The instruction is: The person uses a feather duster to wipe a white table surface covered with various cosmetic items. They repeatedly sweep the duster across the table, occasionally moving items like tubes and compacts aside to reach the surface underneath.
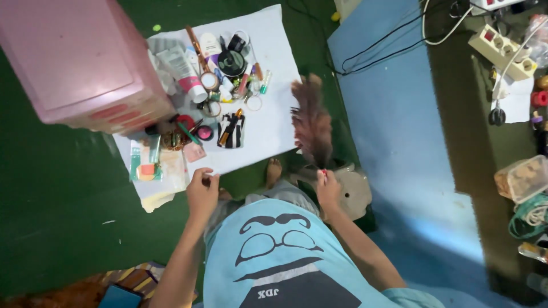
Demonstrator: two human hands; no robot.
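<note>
- Right hand (327,187): fingers clamped round the handle of a brown feather duster (311,122), whose blurred plumes rise over the right edge of the white sheet (268,122).
- Left hand (202,191): fingers curled together, pinching the sheet's near edge.
- Cosmetics (220,71) crowd the sheet beside a pink drawer unit (74,57) on the green floor (63,188).

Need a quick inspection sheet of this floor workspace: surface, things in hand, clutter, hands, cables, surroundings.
Surface: green floor with a white sheet spread on it.
Job's things: feather duster; the sheet's near edge.
Clutter: cosmetics piled on the sheet; striped pouch.
Hands: left hand pinches the sheet's edge; right hand grips the duster handle.
Cables: black cables cross the blue mat; power strip.
Surroundings: pink drawer unit, shelf at right.
</note>
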